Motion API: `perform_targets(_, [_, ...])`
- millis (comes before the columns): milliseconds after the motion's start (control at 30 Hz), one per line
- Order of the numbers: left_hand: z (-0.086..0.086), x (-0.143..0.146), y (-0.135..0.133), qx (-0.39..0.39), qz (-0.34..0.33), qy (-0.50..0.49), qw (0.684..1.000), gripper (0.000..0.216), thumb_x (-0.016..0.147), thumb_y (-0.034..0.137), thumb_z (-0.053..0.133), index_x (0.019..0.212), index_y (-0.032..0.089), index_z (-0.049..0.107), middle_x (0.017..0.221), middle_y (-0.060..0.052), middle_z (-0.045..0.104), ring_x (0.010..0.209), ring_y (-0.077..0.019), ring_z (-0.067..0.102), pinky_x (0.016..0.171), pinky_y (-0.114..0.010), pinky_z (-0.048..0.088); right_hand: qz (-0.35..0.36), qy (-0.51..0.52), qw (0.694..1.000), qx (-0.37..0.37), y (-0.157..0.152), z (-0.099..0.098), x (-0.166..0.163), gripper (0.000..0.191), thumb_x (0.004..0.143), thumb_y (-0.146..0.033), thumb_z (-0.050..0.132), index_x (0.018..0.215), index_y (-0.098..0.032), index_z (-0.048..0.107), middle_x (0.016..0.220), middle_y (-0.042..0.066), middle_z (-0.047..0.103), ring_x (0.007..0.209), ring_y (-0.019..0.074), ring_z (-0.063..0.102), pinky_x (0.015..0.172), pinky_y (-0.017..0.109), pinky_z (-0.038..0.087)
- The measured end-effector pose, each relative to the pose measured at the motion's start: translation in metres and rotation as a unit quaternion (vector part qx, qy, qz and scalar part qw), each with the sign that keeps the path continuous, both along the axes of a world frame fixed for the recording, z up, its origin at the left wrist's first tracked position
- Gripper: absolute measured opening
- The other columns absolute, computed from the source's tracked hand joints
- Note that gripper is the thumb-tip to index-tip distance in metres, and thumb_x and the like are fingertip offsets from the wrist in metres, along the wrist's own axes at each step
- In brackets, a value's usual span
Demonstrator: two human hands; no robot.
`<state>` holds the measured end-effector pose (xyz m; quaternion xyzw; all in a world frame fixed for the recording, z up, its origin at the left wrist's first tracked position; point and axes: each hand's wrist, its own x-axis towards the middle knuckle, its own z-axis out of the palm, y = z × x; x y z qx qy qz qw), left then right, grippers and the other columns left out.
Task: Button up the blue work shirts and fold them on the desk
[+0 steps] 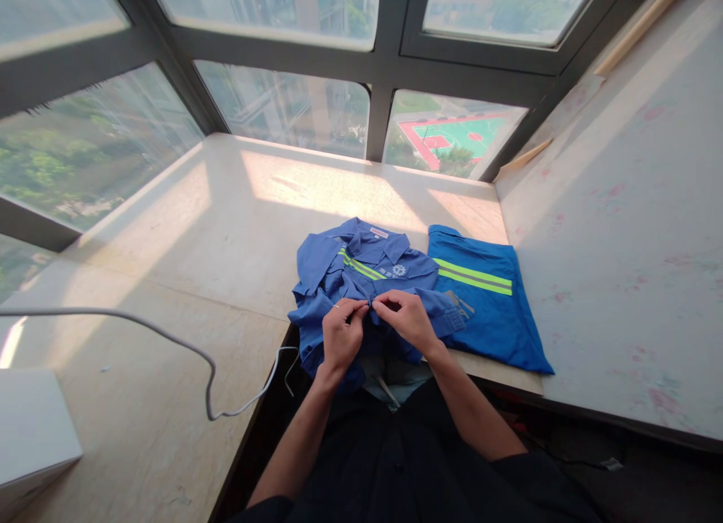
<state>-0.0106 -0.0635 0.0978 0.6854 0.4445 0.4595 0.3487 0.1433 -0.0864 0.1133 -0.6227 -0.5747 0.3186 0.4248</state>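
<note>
A blue work jacket (319, 261) with a collar, a yellow-green and grey reflective stripe and a white emblem lies crumpled at the sill's front edge. Near its lower front, my left hand (342, 333) is closed, thumb and forefinger pinching a bit of the cloth. A thin pale glint shows at its fingers; I cannot make out what it is. Facing it, my right hand (407, 318) pinches the same spot, its fingertips almost meeting the left ones. Whatever small detail lies between the fingertips is hidden.
Folded brighter blue trousers or a similar garment (480, 312) with a reflective stripe lie to the right, by the papered wall (633, 282). A grey cable (186, 344) loops over the pale sill (186, 282) on the left. A white box (34, 425) stands at the lower left. Windows rise behind.
</note>
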Motion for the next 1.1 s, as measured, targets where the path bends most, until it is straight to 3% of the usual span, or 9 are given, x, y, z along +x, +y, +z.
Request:
perform_targets(167, [-0.003,-0.005,0.0,-0.009,0.024,-0.027,0.999,0.014,0.086,0.018,0.06,0.084,0.019,0.073,0.081,-0.003,0.072,0.077,-0.0159,0.066,0.075,-0.028,0.052,-0.009,0.014,1.0,-0.011,0.006,-0.002,-0.009,0.019,0.081,-0.03,0.059,0.075,-0.017,0.072,0.069,0.003,0.069,0.063,0.0154,0.059,0.062,0.026,0.044])
perform_targets(300, [0.003,-0.005,-0.002,-0.016,0.019,-0.07,0.997,0.014,0.086,0.018,0.059,0.082,0.02,0.073,0.079,-0.002,0.071,0.076,-0.0156,0.065,0.073,-0.027,0.051,-0.053,0.024,0.997,-0.042,0.016,-0.017,-0.004,0.021,0.078,-0.032,0.056,0.068,-0.017,0.067,0.065,0.002,0.065,0.062,0.0153,0.056,0.062,0.026,0.042])
perform_targets(400, [0.006,-0.008,-0.003,-0.032,0.028,-0.101,0.994,0.012,0.086,0.023,0.061,0.081,0.019,0.071,0.079,-0.002,0.069,0.075,-0.0154,0.063,0.072,-0.027,0.049,-0.074,0.089,0.99,-0.075,0.019,-0.028,0.008,0.021,0.074,-0.036,0.059,0.066,-0.017,0.064,0.062,0.0,0.06,0.059,0.0139,0.051,0.059,0.026,0.039])
perform_targets(567, [-0.013,-0.04,0.01,-0.13,0.134,-0.15,0.971,0.021,0.087,0.038,0.06,0.09,0.018,0.068,0.077,0.0,0.064,0.069,-0.0134,0.058,0.067,-0.024,0.046,-0.13,0.207,0.968,-0.063,0.007,-0.024,0.029,0.02,0.07,-0.038,0.062,0.067,-0.019,0.058,0.058,-0.005,0.047,0.054,0.011,0.039,0.053,0.024,0.033])
perform_targets(700, [-0.027,-0.074,0.02,-0.158,0.195,-0.018,0.968,0.02,0.083,0.034,0.058,0.089,0.018,0.068,0.084,-0.004,0.066,0.08,-0.0195,0.061,0.077,-0.032,0.05,-0.128,0.227,0.963,-0.062,-0.004,-0.016,0.038,0.02,0.07,-0.039,0.062,0.067,-0.02,0.056,0.058,-0.005,0.046,0.055,0.0111,0.038,0.053,0.024,0.033])
perform_targets(800, [-0.019,-0.079,0.017,-0.07,0.212,0.086,0.971,0.02,0.079,0.019,0.054,0.094,0.019,0.067,0.097,-0.008,0.065,0.096,-0.0242,0.061,0.089,-0.04,0.05,-0.099,0.206,0.971,-0.072,-0.009,-0.016,0.039,0.021,0.07,-0.041,0.061,0.07,-0.021,0.056,0.06,-0.004,0.047,0.056,0.012,0.039,0.053,0.024,0.034])
perform_targets(933, [-0.002,-0.053,0.015,0.081,0.128,0.133,0.979,0.031,0.084,0.013,0.05,0.111,0.019,0.065,0.118,-0.011,0.065,0.115,-0.0251,0.057,0.104,-0.045,0.043,-0.044,0.166,0.983,-0.067,-0.012,-0.015,0.038,0.021,0.073,-0.041,0.06,0.071,-0.02,0.056,0.062,-0.003,0.048,0.058,0.0127,0.041,0.055,0.024,0.035])
perform_targets(1100, [-0.009,-0.014,0.032,0.084,0.014,0.233,0.969,0.037,0.081,0.022,0.069,0.118,0.018,0.065,0.119,-0.014,0.066,0.113,-0.0284,0.06,0.099,-0.045,0.047,0.015,0.125,0.991,-0.05,-0.018,-0.005,0.041,0.02,0.075,-0.04,0.06,0.071,-0.021,0.057,0.064,-0.002,0.05,0.059,0.0136,0.044,0.055,0.025,0.037])
